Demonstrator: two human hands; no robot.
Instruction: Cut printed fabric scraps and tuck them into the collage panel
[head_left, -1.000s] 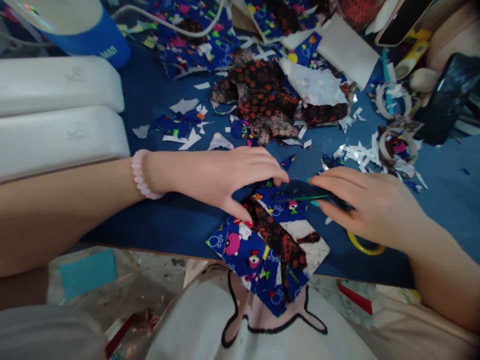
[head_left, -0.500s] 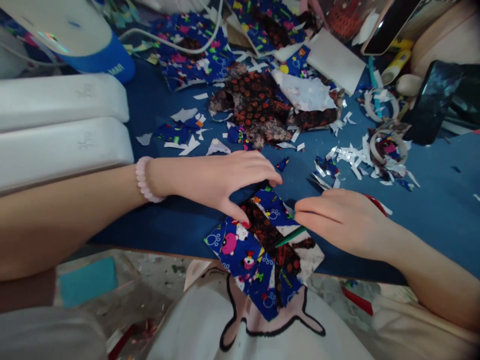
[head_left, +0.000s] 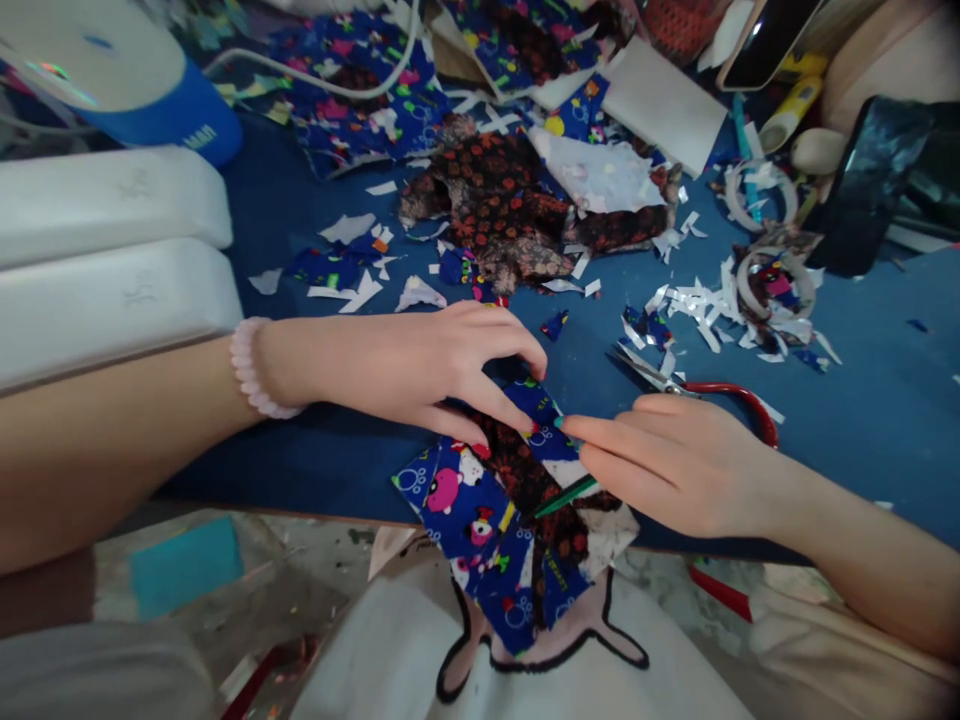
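A patchwork piece [head_left: 480, 535] of blue cartoon-print cloth, a dark floral strip [head_left: 517, 465] and white patches lies at the table's front edge, its near corner over my lap. My left hand [head_left: 442, 365] lies over its upper left part, fingers spread, thumb and index fingertips pressing on the cloth. My right hand [head_left: 675, 465] is at its right side, index finger touching the blue patch near the top. Tucked under the curled fingers of that hand is a slim green pointed tool [head_left: 566, 495], its tip over the dark strip; its exact kind is unclear.
Red-handled scissors [head_left: 731, 390] lie just beyond my right hand. Paper scraps [head_left: 697, 315], tape rolls [head_left: 772, 285] and crumpled floral cloth [head_left: 510, 200] cover the table behind. Two white cases [head_left: 112, 290] stand at left, a phone [head_left: 862, 190] at right.
My left index finger has come down onto the blue patch. My right index finger has stretched out to the cloth, and the hand has moved nearer me, uncovering more of the scissors.
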